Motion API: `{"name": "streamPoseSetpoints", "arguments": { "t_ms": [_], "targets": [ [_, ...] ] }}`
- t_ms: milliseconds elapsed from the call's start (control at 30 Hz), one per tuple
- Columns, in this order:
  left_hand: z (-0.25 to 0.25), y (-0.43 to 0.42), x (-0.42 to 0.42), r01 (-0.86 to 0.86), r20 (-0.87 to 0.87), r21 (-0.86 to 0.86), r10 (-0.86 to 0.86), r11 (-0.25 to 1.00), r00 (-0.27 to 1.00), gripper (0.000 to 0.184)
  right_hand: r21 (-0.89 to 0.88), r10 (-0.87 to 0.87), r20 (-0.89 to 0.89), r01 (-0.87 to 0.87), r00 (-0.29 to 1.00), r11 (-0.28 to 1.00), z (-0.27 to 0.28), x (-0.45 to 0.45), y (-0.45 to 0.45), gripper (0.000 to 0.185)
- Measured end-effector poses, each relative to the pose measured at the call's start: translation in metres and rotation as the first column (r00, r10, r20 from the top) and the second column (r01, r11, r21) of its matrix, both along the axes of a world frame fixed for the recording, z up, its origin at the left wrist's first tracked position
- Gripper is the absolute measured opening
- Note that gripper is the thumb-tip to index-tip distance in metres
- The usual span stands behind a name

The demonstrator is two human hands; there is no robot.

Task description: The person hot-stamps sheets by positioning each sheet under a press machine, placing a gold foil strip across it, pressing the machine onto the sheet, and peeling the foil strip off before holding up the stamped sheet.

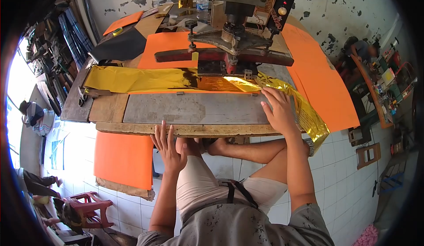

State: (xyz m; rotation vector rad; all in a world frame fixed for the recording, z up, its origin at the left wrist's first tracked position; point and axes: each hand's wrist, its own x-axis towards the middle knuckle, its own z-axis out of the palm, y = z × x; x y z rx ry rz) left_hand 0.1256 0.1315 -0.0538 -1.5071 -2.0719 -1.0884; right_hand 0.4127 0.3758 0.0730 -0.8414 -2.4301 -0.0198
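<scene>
My left hand [171, 152] is open with its fingers spread, at the front wooden edge of the table [163, 109], holding nothing. My right hand [280, 113] reaches over the right side of the table, thumb apart and fingers stretched toward the gold foil [141, 80]. Its fingertips are at the foil's edge beside the press; whether they touch it I cannot tell. The foil strip runs under the head of a stamping press [227, 67], and its crinkled right end hangs past the table. An orange sheet shows beneath the foil, partly hidden by it.
Orange sheets [318, 78] lie at the right, and another orange stack [123, 160] sits below the table at left. Scissors [82, 96] rest at the left edge. A water bottle [202, 5] stands behind. Other people are at the far left and right. A red stool [95, 206] is at lower left.
</scene>
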Motion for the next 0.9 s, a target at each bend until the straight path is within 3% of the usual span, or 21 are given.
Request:
{"name": "streamPoseSetpoints", "arguments": {
  "t_ms": [167, 267, 333, 433, 533, 767, 900],
  "targets": [
    [0.037, 0.004, 0.033, 0.073, 0.064, 0.114, -0.081, 0.991, 0.995, 0.06, 0.046, 0.018, -0.081, -0.014, 0.997, 0.999, 0.019, 0.01, -0.021, 0.034],
    [0.048, 0.009, 0.063, 0.353, 0.221, 0.116, -0.371, 0.928, 0.902, 0.059, -0.01, 0.02, -0.093, -0.021, 0.995, 1.0, 0.03, 0.02, -0.038, 0.032],
    [0.056, 0.02, 0.091, 0.524, 0.385, 0.155, -0.54, 0.837, 0.749, 0.055, -0.009, 0.025, -0.121, -0.026, 0.992, 1.0, 0.033, 0.027, -0.056, 0.03],
    [0.073, 0.04, 0.119, 0.749, 0.625, 0.228, -0.683, 0.622, 0.378, 0.063, -0.006, 0.032, -0.115, -0.033, 0.993, 0.999, 0.04, 0.038, -0.088, 0.031],
    [0.074, 0.056, 0.149, 0.695, 0.748, 0.498, -0.662, 0.519, -0.041, 0.07, -0.065, 0.04, -0.091, -0.046, 0.995, 0.997, 0.044, 0.048, -0.118, 0.033],
    [0.036, 0.047, 0.175, 0.603, 0.707, 0.686, -0.568, 0.407, -0.421, 0.072, -0.067, 0.139, -0.078, -0.144, 0.987, 0.987, 0.023, 0.064, -0.155, 0.039],
    [0.039, 0.032, 0.175, 0.562, 0.719, 0.694, -0.488, 0.45, -0.495, 0.056, -0.136, 0.172, -0.071, -0.181, 0.982, 0.974, 0.012, 0.068, -0.164, 0.036]
  ]
}}
